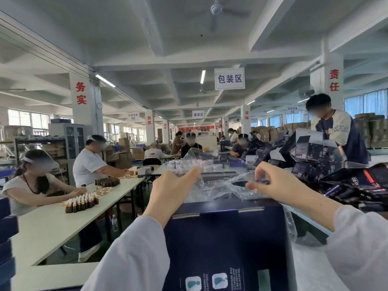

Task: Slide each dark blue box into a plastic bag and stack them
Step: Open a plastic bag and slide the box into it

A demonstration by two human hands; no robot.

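Note:
A large dark blue box (226, 244) stands upright right in front of me, its top edge at mid-frame. Over that top edge hangs a clear plastic bag (218, 185), crumpled and spread between my hands. My left hand (168, 192) pinches the bag's left edge above the box's top left corner. My right hand (279, 183) pinches the bag's right edge above the top right corner. Both white sleeves run down beside the box. The box's lower part is cut off by the frame.
A heap of flat dark blue cartons (327, 164) fills the right, with a person (333, 131) standing behind it. More clear plastic (310, 265) lies at the lower right. Left, people sit at a white table (52, 223) with small brown bottles (81, 202). Blue boxes (6, 238) are stacked at the left edge.

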